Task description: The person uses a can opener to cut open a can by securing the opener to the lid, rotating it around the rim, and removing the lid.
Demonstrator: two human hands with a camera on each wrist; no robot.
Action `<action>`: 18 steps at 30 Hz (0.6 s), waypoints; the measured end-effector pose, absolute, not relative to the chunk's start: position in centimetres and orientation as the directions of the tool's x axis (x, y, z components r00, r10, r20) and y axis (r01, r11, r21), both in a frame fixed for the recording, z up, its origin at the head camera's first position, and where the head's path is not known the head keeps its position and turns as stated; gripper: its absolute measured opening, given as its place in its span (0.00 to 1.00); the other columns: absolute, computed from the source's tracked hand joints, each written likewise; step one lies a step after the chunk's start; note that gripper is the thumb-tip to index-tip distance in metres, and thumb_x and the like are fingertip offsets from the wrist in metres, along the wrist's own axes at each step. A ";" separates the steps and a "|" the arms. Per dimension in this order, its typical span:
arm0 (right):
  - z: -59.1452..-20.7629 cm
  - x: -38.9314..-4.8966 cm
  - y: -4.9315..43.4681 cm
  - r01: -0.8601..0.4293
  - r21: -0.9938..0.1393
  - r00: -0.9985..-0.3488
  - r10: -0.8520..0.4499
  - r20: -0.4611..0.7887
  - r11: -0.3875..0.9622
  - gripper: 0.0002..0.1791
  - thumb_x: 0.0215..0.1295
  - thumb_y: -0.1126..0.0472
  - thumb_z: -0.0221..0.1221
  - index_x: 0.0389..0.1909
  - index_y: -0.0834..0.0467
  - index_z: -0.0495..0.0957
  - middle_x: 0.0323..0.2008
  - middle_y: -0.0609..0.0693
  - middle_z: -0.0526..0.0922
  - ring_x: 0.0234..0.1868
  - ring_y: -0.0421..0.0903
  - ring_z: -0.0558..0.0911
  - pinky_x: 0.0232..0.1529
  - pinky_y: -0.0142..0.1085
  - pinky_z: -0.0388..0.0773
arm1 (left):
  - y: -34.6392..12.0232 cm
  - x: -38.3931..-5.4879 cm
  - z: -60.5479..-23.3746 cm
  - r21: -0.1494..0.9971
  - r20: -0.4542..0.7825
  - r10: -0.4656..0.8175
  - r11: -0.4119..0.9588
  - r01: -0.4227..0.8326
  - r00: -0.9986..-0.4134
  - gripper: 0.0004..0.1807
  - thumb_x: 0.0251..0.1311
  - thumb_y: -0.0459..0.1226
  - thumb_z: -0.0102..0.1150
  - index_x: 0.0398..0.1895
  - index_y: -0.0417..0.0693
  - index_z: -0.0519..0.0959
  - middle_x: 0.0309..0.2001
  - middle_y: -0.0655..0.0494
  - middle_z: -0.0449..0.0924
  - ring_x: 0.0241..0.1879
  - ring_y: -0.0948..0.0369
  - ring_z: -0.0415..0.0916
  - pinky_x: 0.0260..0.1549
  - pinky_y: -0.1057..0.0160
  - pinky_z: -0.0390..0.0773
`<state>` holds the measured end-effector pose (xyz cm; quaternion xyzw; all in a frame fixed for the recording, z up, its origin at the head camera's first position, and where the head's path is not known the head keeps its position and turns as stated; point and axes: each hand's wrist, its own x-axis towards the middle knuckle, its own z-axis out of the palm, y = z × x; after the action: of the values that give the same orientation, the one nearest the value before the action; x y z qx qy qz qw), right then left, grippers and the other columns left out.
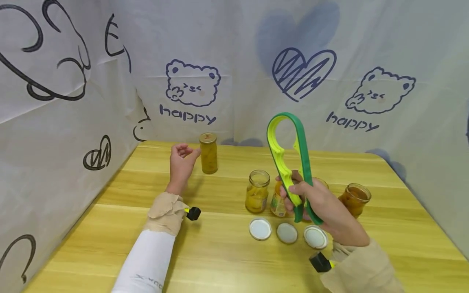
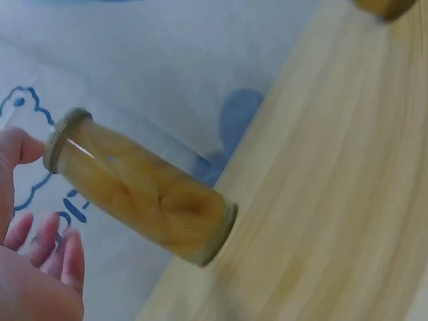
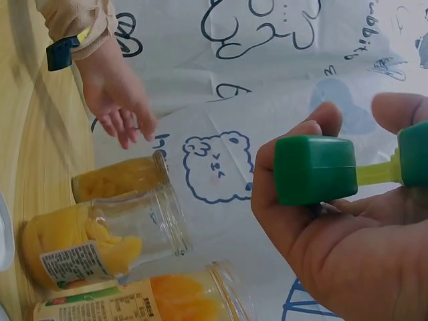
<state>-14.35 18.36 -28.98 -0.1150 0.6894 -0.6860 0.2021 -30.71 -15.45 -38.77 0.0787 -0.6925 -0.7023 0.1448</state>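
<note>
My left hand (image 1: pixel 181 167) is beside a tall, lidded jar (image 1: pixel 209 156) of yellow fruit that stands upright at the back left. In the left wrist view the thumb is right at the rim of the lid (image 2: pixel 67 140), while the other fingers are loosely bent and away from the glass. My right hand (image 1: pixel 326 203) grips a green and yellow jar opener (image 1: pixel 305 158) by its handles, its loop pointing up above the table. Both handle ends (image 3: pixel 314 170) show in the right wrist view, with fingers curled around them.
Lidless jars stand right of centre: one with yellow fruit (image 1: pixel 256 199), a labelled one (image 1: pixel 278 205) partly behind my right hand, and a darker one (image 1: pixel 354 199). Another rim shows behind that hand. Three lids (image 1: pixel 260 229) lie in front. White drawn-on sheets (image 1: pixel 242 81) enclose the table.
</note>
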 end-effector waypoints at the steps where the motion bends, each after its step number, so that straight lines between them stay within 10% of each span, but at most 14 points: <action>1: -29.0 -14.4 18.4 0.108 -0.994 -0.895 -0.432 -0.112 0.034 0.21 0.76 0.63 0.44 0.65 0.67 0.62 0.37 0.47 0.78 0.32 0.41 0.78 0.36 0.34 0.81 | -15.4 -31.1 -38.9 0.997 0.076 -0.308 -0.008 0.083 -0.948 0.32 0.62 0.43 0.69 0.64 0.46 0.65 0.58 0.51 0.72 0.66 0.54 0.69 0.63 0.61 0.73; 9: -29.4 -14.4 19.3 0.017 -0.997 -0.889 -0.456 -0.047 0.069 0.19 0.73 0.65 0.55 0.61 0.65 0.66 0.40 0.49 0.79 0.35 0.42 0.80 0.36 0.34 0.82 | -12.8 -33.6 -39.4 0.994 0.103 -0.215 0.061 0.092 -0.971 0.55 0.58 0.52 0.74 0.80 0.50 0.50 0.79 0.43 0.52 0.81 0.49 0.49 0.81 0.49 0.58; 18: -29.4 -14.3 19.6 -0.044 -0.997 -0.847 -0.527 0.068 -0.058 0.16 0.71 0.70 0.56 0.57 0.60 0.68 0.41 0.46 0.78 0.32 0.40 0.75 0.29 0.30 0.74 | -11.8 -34.7 -40.4 0.975 0.174 -0.245 0.175 0.133 -0.954 0.51 0.59 0.47 0.74 0.81 0.58 0.53 0.76 0.45 0.64 0.77 0.50 0.61 0.78 0.47 0.63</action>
<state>-14.33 19.55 -29.45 -0.2151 0.6640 -0.6948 0.1736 -34.69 -11.83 -40.40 0.0370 -0.7523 -0.6411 0.1472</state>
